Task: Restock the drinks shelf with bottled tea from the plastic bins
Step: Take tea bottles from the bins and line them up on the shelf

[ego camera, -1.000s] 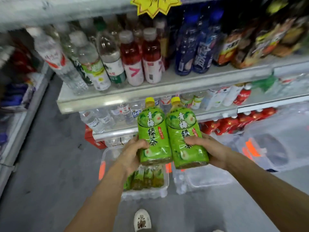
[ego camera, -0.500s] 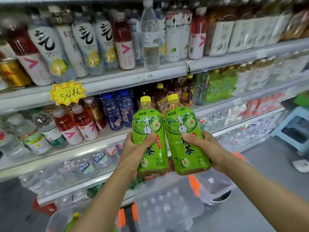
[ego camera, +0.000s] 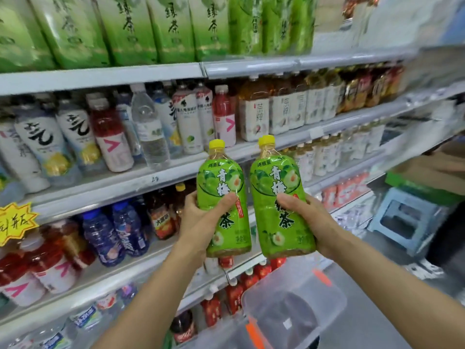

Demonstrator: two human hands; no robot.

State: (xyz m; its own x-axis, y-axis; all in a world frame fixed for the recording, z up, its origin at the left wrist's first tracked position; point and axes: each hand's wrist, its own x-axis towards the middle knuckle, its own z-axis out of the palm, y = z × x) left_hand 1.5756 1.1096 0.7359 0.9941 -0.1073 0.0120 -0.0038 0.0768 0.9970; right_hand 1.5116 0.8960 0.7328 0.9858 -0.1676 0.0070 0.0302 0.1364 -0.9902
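While both bottles hang in front of the drinks shelf (ego camera: 176, 172), head view: my left hand (ego camera: 201, 220) wraps one green tea bottle (ego camera: 222, 197), my right hand (ego camera: 309, 222) wraps the other green tea bottle (ego camera: 276, 205), both upright, nearly touching. Clear plastic bin (ego camera: 297, 306) sits below. Risk: one-handed grips low on slick labels; a bottle could slip or clip the shelf lip.
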